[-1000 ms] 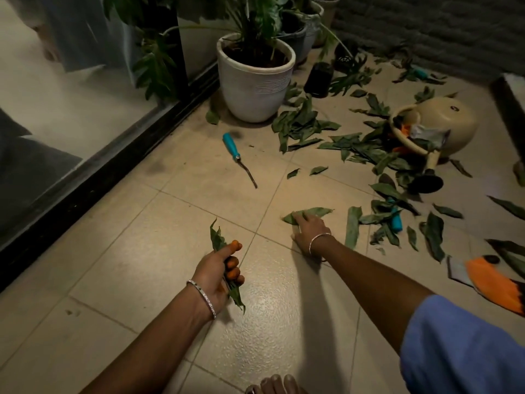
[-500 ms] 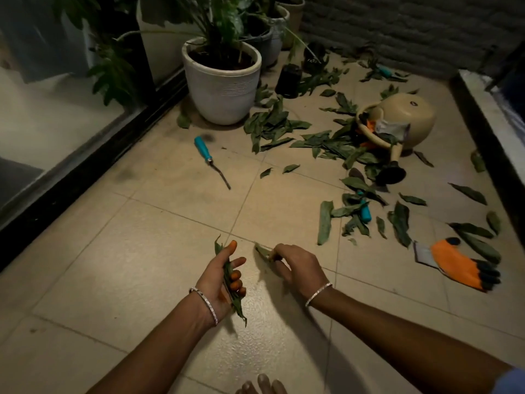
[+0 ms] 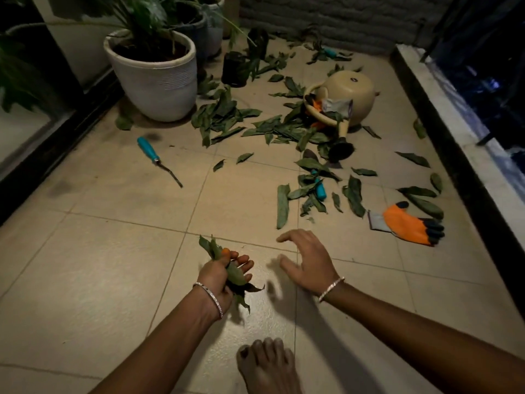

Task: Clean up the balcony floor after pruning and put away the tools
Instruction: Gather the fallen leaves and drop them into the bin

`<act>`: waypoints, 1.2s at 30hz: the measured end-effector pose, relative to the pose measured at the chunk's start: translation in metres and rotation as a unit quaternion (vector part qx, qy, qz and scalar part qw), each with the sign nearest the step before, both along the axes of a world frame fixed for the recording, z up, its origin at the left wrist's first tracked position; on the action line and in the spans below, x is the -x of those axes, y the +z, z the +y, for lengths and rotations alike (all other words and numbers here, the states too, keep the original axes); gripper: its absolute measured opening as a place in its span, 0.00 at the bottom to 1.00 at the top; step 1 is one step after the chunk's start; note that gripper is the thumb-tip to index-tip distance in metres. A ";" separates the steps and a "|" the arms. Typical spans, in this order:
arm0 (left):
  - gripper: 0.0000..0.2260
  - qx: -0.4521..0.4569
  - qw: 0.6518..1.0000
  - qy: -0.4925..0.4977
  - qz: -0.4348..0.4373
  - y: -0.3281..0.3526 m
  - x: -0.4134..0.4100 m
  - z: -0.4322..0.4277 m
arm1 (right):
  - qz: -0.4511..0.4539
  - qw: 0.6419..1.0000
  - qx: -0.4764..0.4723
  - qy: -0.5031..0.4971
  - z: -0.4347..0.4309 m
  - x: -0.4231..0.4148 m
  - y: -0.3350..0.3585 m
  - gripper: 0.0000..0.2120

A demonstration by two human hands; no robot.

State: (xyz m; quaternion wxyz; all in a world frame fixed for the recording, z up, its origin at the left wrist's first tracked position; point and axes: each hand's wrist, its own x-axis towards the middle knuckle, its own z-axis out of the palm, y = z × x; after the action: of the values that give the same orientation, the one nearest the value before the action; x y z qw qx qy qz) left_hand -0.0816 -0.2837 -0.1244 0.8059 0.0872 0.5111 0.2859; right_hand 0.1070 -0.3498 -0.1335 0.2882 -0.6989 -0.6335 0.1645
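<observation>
We see a bunch of cut leaves (image 3: 235, 275) in the left hand (image 3: 217, 275), low over the floor (image 3: 113, 251) near the middle of the view. The fingers and thumb are curled round the bunch, and leaf tips stick out above and below the fist. Just to its right the right hand (image 3: 311, 264) is held palm down over the tiles, holding nothing, with its fingers straight and spread apart. Each wrist carries a thin bangle, and a bare foot (image 3: 267, 368) stands on the tiles below the hands.

Beyond the right hand a long leaf (image 3: 282, 206) lies by itself. Beside it we find a small scatter of leaves half covering a teal tool (image 3: 320, 190). To the right of that an orange glove (image 3: 406, 223) lies flat with its dark fingertips pointing right. Well to the left a second teal-handled tool (image 3: 159, 160) lies on bare tile, apart from the leaves.

Farther back a beige watering can (image 3: 349, 92) is tipped on its side among a thick litter of leaves (image 3: 224, 115). Something orange and grey sits in its mouth; we cannot tell what. A white pot (image 3: 159, 81) with a plant stands at the left, and a small black pot (image 3: 234, 68) stands behind it. A raised ledge (image 3: 454, 123) runs along the right edge.
</observation>
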 end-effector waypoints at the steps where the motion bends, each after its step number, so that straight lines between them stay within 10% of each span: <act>1: 0.14 0.001 1.000 0.010 -0.012 -0.002 0.002 0.002 | -0.002 0.999 0.025 -0.048 0.010 -0.015 -0.009 0.15; 16: 0.14 -0.071 0.996 -0.026 0.047 0.019 0.017 0.076 | -0.031 0.945 0.220 -0.242 0.170 -0.053 -0.074 0.31; 28: 0.14 -0.018 0.998 0.014 0.063 -0.008 0.005 0.086 | -0.084 0.986 0.045 -0.138 0.142 -0.062 -0.059 0.06; 36: 0.13 -0.006 0.999 -0.012 0.052 -0.014 -0.013 0.082 | -0.176 0.944 0.280 -0.017 0.170 -0.145 -0.025 0.43</act>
State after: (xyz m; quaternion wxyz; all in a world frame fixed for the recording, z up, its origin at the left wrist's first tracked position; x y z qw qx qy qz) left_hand -0.0686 -0.2015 -0.1382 0.7808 0.1130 0.5499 0.2743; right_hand 0.2518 -0.1797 -0.1590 -0.0327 -0.7797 -0.5909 0.2044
